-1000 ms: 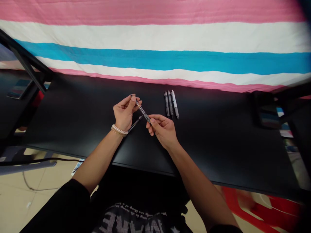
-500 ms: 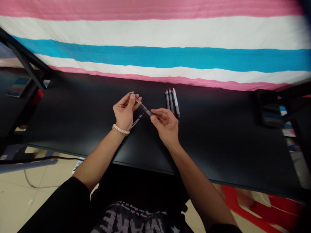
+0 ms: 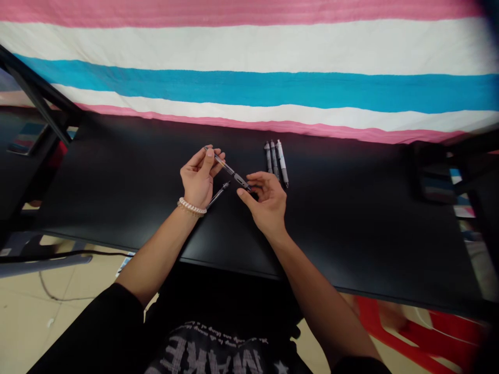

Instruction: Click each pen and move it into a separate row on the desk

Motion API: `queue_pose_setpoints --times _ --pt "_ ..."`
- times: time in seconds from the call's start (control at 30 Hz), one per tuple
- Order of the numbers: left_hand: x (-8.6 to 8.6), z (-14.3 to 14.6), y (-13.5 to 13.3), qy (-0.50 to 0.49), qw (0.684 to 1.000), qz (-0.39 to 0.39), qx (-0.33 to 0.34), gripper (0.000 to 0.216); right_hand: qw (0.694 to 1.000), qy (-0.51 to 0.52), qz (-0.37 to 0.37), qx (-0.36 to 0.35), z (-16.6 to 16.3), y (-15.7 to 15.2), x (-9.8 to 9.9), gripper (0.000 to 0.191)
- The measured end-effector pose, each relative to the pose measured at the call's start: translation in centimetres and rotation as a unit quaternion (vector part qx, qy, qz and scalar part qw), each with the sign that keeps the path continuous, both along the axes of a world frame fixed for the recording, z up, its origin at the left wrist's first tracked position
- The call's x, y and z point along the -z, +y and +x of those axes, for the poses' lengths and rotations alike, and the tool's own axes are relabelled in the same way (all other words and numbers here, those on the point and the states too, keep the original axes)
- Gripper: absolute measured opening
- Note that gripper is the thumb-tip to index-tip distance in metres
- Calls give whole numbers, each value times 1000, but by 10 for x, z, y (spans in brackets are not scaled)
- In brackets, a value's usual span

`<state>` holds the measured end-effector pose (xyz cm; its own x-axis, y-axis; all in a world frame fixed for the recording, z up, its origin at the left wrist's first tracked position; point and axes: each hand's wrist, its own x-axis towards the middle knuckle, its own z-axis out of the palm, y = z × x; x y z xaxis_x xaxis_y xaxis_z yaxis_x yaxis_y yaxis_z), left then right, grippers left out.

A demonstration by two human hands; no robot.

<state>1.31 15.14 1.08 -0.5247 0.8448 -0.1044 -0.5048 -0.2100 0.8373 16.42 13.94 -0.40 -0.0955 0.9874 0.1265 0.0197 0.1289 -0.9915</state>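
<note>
A slim pen (image 3: 240, 180) with a clear barrel and a dark grey grip slants down to the right above the black table. My left hand (image 3: 198, 175), with a white coil band at its wrist, pinches the pen's upper end between thumb and fingers. Around the lower tip, my right hand (image 3: 268, 202) has its thumb and fingers parted; whether a finger touches the tip is hard to see. Another clear pen (image 3: 219, 194) lies on the table beside my left wrist, partly covered by it. Beyond my right hand, two dark pens (image 3: 272, 158) lie alongside a white pen (image 3: 283, 162).
The black table (image 3: 343, 223) runs across the view, with a striped cloth (image 3: 249, 88) hanging behind it. A dark phone-like object (image 3: 432, 174) is at the right end. Below the table's front edge are a red chair (image 3: 405, 337) and a cable (image 3: 66, 254).
My right thumb and fingers have spread off the pen's grip, which now shows in full. My left hand keeps its hold, almost unmoved.
</note>
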Motion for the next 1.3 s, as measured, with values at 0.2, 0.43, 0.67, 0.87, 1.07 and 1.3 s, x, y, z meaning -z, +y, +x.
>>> queue_pose_setpoints --times 0.2,0.43,0.67,0.87,1.07,1.3 --pt "0 -4 2 6 1000 -3 -17 27 999 20 -33 -8 0 -3 -4 25" --pt "3 -16 5 4 998 -6 -57 24 998 -31 42 42 3 -4 -3 18" --pt "2 6 -2 -15 1000 -4 16 27 995 -64 52 57 1 -8 1 16" --pt "3 0 1 -25 1000 14 -6 27 994 -65 78 28 -3 -7 8 35" --pt "3 1 1 -26 1000 15 2 27 992 -72 100 39 0 -7 7 31" --pt "3 3 0 -16 1000 9 7 26 988 -108 103 26 0 -7 6 25"
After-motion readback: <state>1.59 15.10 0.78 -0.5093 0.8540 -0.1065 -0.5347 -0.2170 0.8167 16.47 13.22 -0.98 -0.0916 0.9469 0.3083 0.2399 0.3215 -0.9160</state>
